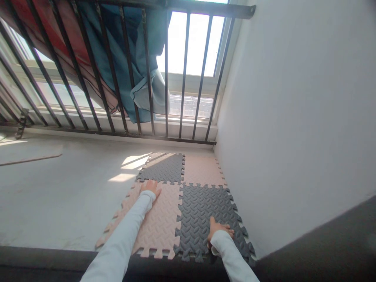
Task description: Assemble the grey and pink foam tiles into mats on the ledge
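Four-way checkered foam floor mats lie joined on the floor against the right wall. My left hand (150,187) rests flat on the near pink foam mat tile (164,219), close to its far edge, fingers spread. On the near dark grey foam mat tile (205,199), my right hand (219,230) presses down with its fingers apart. Beyond them lie another dark grey tile (164,166) and another pink tile (202,169), their toothed edges meeting the near tiles. Neither hand grips anything.
A black metal railing (166,78) runs along the windows at the back. Blue and red cloth (117,58) hangs behind its bars. A white wall (293,98) stands at right. A thin strip (32,159) lies on the pale floor (64,199) at left.
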The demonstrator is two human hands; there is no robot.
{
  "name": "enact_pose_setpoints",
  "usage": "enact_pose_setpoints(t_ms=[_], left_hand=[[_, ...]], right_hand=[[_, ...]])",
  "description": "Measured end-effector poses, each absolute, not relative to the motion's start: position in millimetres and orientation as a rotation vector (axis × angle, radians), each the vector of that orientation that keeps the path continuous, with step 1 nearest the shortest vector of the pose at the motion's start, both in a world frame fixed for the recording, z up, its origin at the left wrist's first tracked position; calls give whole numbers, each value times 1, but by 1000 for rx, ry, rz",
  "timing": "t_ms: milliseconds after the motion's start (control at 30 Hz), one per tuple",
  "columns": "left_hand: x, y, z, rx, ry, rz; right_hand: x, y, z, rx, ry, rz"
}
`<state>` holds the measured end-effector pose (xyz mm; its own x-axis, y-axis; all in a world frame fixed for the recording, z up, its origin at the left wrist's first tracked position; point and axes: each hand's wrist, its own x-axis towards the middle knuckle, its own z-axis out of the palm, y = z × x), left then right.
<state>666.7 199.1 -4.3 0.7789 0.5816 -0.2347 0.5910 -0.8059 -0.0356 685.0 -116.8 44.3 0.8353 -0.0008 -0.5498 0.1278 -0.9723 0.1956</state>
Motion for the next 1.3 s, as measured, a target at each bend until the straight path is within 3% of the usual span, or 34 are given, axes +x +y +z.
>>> enact_pose_setpoints(t_ms=[300,567,1300], left_hand=[[672,193,-2,2878,1057,-355],[658,218,-20,2825,1400,-61],[653,225,7,2813,1195,-305]], right_hand=[[685,-119,38,2795,125,-829],[685,-115,46,2759,92,-869],[686,-116,48,2801,133,-870]])
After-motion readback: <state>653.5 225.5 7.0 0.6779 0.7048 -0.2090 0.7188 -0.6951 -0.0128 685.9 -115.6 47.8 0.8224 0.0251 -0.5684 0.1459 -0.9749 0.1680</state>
